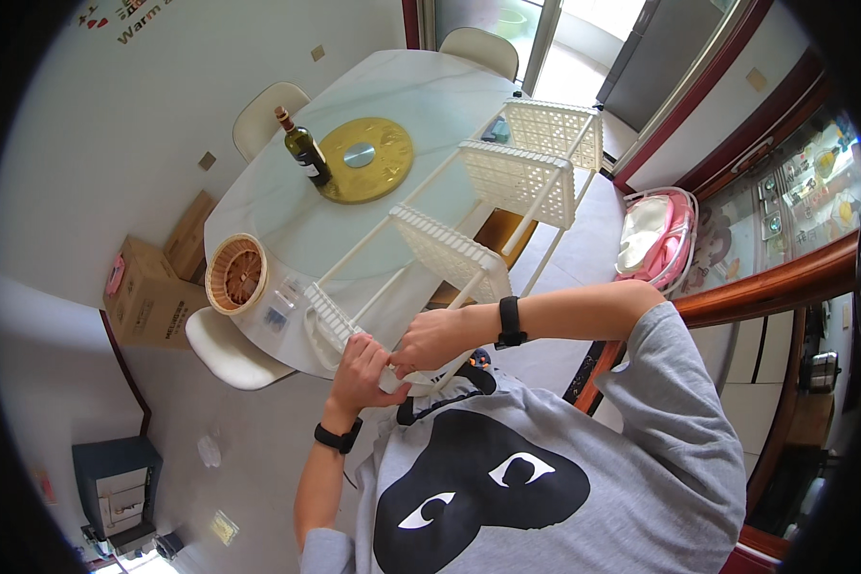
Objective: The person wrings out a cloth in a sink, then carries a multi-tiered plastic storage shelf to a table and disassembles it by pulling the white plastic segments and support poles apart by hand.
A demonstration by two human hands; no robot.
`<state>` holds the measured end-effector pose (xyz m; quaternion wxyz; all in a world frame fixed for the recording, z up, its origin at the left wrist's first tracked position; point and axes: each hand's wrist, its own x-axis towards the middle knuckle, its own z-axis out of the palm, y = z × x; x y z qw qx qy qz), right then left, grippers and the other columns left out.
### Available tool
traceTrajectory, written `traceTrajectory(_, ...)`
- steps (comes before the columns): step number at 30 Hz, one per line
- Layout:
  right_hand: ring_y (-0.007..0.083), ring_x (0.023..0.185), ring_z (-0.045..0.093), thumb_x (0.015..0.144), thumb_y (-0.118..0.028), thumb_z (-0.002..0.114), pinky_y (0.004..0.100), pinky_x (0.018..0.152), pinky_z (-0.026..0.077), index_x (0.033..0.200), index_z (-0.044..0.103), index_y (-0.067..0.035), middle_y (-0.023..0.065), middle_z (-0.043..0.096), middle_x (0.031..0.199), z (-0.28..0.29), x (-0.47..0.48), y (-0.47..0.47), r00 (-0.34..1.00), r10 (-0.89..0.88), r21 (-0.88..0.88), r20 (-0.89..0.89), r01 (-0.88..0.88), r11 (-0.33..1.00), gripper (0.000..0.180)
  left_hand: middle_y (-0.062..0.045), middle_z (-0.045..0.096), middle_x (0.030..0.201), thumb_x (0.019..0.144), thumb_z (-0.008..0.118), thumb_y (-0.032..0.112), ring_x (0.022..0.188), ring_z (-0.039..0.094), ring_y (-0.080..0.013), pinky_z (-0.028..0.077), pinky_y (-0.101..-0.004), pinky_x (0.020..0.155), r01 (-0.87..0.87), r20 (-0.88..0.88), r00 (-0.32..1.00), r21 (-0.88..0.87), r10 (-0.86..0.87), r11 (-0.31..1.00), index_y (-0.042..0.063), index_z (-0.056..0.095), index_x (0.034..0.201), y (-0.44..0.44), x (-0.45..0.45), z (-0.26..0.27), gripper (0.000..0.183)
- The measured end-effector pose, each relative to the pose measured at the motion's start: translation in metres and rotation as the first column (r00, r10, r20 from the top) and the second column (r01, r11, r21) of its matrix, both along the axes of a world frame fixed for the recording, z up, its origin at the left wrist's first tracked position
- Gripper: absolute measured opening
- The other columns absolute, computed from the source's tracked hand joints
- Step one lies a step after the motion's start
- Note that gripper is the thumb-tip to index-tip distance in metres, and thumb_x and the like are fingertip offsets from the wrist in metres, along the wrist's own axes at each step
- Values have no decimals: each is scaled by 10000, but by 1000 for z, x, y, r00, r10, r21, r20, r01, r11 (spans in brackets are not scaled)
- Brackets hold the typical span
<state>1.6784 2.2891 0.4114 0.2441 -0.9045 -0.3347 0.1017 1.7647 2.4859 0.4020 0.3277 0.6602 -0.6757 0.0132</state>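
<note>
A white plastic multi-tier shelf rack (445,247) lies tilted before me, from my waist up across the edge of the round table (280,208). Black casters show at its far end. My left hand (359,369) is closed around the near tier's rim, thumb on the inner side. Beside it, my right hand (430,341) bends down with its fingertips at the same near end, close to my left fingers; whether it grips the rack is hard to see. Small clear plastic packets (278,314) lie on the table left of the rack.
A wine bottle (307,152) stands by a gold turntable (373,159). A wicker basket (215,276) is at the table's left edge. White chairs (233,351) surround the table. Cardboard boxes (143,294) stand at left, a pink folding tub (656,240) at right.
</note>
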Motion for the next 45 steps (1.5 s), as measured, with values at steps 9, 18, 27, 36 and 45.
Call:
traceTrajectory(9, 214, 578, 634, 946, -334, 551, 317, 470, 468, 957, 539, -63, 61, 583, 652, -16, -11, -9, 794, 34, -50, 607, -5, 999, 272, -126, 469, 757, 577, 776, 249, 762, 502, -334, 426, -436, 757, 1, -74, 997, 3, -1, 1000, 57, 480, 748, -5, -5, 0, 393)
traceTrajectory(18, 205, 646, 615, 868, -312, 608, 355, 535, 479, 850, 633, -50, 60, 632, 737, 19, 6, -3, 933, -67, 99, -354, 109, 989, 264, -120, 475, 794, 608, 806, 308, 794, 493, -321, 405, -439, 761, -8, -25, 1000, 62, 9, 998, 59, 482, 772, -4, -10, 7, 440)
traceTrajectory(27, 292, 733, 678, 797, -198, 544, 425, 607, 533, 919, 698, -59, 131, 692, 788, 6, -7, 9, 971, -114, -161, -209, 81, 984, 241, -121, 481, 763, 649, 785, 386, 757, 507, -319, 421, -433, 805, 13, 41, 999, 82, -16, 997, 41, 498, 763, 0, -17, 9, 463)
traceTrajectory(36, 274, 617, 680, 846, -155, 586, 377, 489, 502, 783, 517, -82, 72, 629, 625, -3, -24, 11, 928, -174, -201, 329, 249, 947, 118, -101, 473, 751, 634, 785, 346, 733, 499, -297, 414, -408, 757, -5, 15, 1000, 83, 4, 996, 50, 498, 756, 0, -16, 13, 430)
traceTrajectory(45, 262, 746, 673, 733, -249, 642, 374, 583, 505, 874, 719, -104, 107, 680, 799, 27, -6, 12, 903, -226, -283, -366, 123, 951, 217, -104, 486, 767, 646, 786, 372, 753, 508, -293, 416, -409, 789, 10, 55, 998, 139, -18, 990, 44, 515, 777, -5, -17, 19, 445)
